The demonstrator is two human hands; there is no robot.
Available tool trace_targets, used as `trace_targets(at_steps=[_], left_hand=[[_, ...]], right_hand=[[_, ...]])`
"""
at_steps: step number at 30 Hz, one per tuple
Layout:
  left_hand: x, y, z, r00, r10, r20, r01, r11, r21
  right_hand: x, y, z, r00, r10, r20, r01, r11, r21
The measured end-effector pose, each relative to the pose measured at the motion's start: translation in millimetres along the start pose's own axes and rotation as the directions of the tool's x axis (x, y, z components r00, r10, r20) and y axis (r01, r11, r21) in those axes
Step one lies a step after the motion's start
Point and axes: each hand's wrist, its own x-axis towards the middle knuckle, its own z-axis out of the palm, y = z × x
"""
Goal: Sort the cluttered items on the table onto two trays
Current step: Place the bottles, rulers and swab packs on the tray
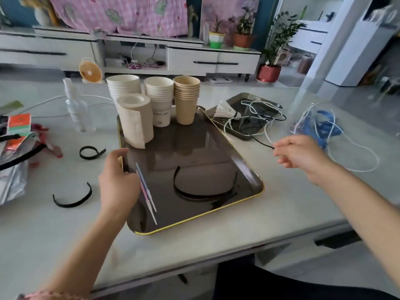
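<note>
Right hand (300, 155) apparently pinches thin black cable (263, 143); left hand (118, 178) grips glossy tray (194, 152).

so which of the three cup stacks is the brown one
The rightmost stack at the far end of the big tray; the left stack and middle stack are white.

A home living room. A long, low white media cabinet (190, 55) runs along the far wall, a pink quilt (121, 14) draped above it, potted plants (243, 40) on its right end.
</note>
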Motion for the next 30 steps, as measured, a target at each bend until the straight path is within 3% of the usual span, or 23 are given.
trace_targets(at_steps=[2,5,7,15,24,30], left_hand=[[6.3,-2.0,2.1,1.0,-0.013,0.015,0.013,1.0,-0.002],[14.2,-8.1,-1.7,0.999,-0.005,0.046,0.003,0.999,0.032],[15.6,-10.6,-3.1,0.998,0.022,0.052,-0.026,0.997,0.075],[31.7,-23.3,-26.5,0.997,0.038,0.07,-0.041,0.998,0.039],[35.4,-30.3,-41.4,0.996,0.046,0.073,-0.049,0.998,0.034],[34.5,-30.5,-57.5,1.0,-0.009,0.023,0.009,1.0,-0.014]], right_hand=[[5.3,14.1,0.1,0.998,-0.012,0.063,0.018,0.994,-0.105],[10.2,18.9,14.4,0.976,-0.152,0.159,0.198,0.922,-0.332],[11.7,15.5,24.5,0.956,-0.199,0.217,0.272,0.877,-0.396],[25.4,10.0,52.9,0.952,-0.178,0.25,0.273,0.865,-0.421],[34.5,-22.8,89.4,0.91,-0.29,0.296,0.385,0.855,-0.348],[55.9,-33.9,121.8,0.965,-0.154,0.213,0.24,0.848,-0.473]])
